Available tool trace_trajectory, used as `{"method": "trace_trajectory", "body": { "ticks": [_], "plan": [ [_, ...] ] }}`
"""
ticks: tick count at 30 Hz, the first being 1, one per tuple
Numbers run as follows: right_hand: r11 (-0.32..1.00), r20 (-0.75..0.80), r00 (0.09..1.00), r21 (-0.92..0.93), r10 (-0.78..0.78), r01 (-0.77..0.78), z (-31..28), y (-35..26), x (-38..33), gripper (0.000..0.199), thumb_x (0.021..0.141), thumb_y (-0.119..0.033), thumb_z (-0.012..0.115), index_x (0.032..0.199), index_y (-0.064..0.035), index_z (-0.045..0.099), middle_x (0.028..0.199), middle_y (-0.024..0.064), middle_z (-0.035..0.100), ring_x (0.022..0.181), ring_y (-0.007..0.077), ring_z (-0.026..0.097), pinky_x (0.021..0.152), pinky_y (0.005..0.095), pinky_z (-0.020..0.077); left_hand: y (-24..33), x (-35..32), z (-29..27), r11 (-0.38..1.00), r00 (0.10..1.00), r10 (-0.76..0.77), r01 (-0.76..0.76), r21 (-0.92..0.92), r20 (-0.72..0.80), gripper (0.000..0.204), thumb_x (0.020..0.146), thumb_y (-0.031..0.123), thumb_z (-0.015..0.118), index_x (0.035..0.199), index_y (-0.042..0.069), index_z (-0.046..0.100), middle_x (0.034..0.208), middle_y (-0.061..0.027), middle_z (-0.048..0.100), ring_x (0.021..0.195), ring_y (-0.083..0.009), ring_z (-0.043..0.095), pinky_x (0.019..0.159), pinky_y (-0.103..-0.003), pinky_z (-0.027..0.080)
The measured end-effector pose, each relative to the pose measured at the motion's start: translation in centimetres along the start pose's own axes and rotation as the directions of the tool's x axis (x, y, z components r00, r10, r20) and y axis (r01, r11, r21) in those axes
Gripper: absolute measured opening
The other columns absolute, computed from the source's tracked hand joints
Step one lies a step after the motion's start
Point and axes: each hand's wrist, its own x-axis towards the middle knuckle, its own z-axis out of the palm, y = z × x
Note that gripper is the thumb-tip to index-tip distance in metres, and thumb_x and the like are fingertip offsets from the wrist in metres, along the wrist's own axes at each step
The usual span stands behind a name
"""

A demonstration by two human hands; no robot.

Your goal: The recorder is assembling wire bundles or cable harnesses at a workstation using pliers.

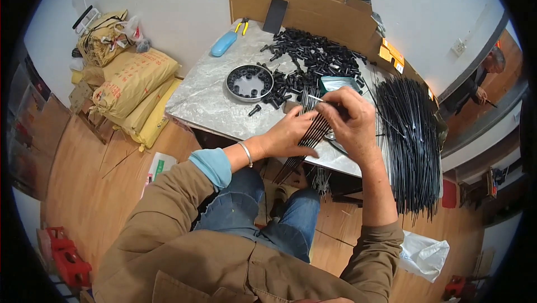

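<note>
My left hand (282, 134) is closed around a bundle of thin black rods (314, 130), which slants over the table's front edge. Close to the bundle's upper end, my right hand (353, 121) has its fingers in a pinch, and a slender whitish piece (315, 98) sticks out from them. Its exact kind is too small to make out. Behind both hands lies a heap of short black bolt-like parts (319, 57). A round metal tin (229, 83) holds several small black pieces, and one loose black part (255, 110) lies in front of it.
Long black rods (411, 146) lie in a large pile at the table's right side. Yellow-handled pliers (242, 25) and a blue case (224, 44) sit at the back left. Cardboard (313, 9) walls the rear edge. Stacked sacks (137, 79) stand left; another person (481, 82) is at far right.
</note>
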Motion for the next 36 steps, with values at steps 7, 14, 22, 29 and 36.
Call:
{"method": "trace_trajectory", "body": {
  "ticks": [7,14,22,29,36],
  "plan": [
    [0.999,-0.051,0.999,-0.042,0.010,-0.012,0.6,-0.5,-0.3,0.006,0.078,0.000,0.068,0.081,0.0012,0.062,0.072,0.0052,0.060,0.064,0.0105,0.055,0.059,0.0229,0.0437,-2.7,-2.8,2.8,0.979,0.998,-0.048,0.040,0.198,0.034,0.090,0.070,0.055,0.070,0.126,-0.011,0.044,0.146,-0.0263,0.024,0.138,-0.0424,0.016,0.112,-0.050,0.019],
    [0.971,0.014,0.975,0.086,0.222,-0.223,0.5,0.0,-0.6,0.005,0.085,-0.003,0.065,0.087,0.0020,0.064,0.076,-0.0017,0.060,0.068,0.0034,0.050,0.060,0.0182,0.0399,-2.8,-3.4,3.3,0.903,0.998,-0.065,0.052,0.426,0.016,0.107,0.065,0.067,0.067,0.137,-0.006,0.034,0.147,-0.0300,0.019,0.139,-0.0447,0.011,0.113,-0.052,0.013],
    [0.979,-0.010,0.979,-0.037,0.202,-0.202,0.8,-3.0,-2.5,0.007,0.086,-0.005,0.065,0.086,0.0018,0.063,0.073,-0.0023,0.059,0.066,0.0031,0.049,0.059,0.0179,0.0393,-1.4,-5.5,4.6,0.942,0.998,-0.053,0.041,0.333,0.030,0.101,0.066,0.057,0.072,0.135,-0.007,0.035,0.146,-0.0305,0.021,0.138,-0.0450,0.016,0.112,-0.051,0.017],
    [0.872,0.270,0.872,0.166,0.408,-0.460,-2.0,-3.6,-2.3,0.025,0.093,-0.019,0.056,0.107,-0.0004,0.063,0.090,0.0025,0.063,0.069,0.0069,0.053,0.062,0.0208,0.0438,0.7,-6.9,3.9,0.925,0.985,-0.147,0.105,0.366,0.088,0.100,0.066,0.056,0.073,0.136,-0.004,0.036,0.148,-0.0266,0.021,0.139,-0.0406,0.016,0.112,-0.052,0.015],
    [0.815,-0.112,0.808,0.128,0.578,-0.566,-1.2,10.6,-2.9,0.023,0.091,-0.022,0.058,0.096,-0.0004,0.065,0.076,0.0014,0.062,0.062,0.0064,0.051,0.057,0.0227,0.0414,0.2,-7.2,4.5,0.937,0.993,-0.113,0.103,0.334,0.011,0.101,0.064,0.064,0.068,0.134,-0.004,0.041,0.147,-0.0248,0.025,0.139,-0.0392,0.017,0.110,-0.057,0.013]
  ]
}}
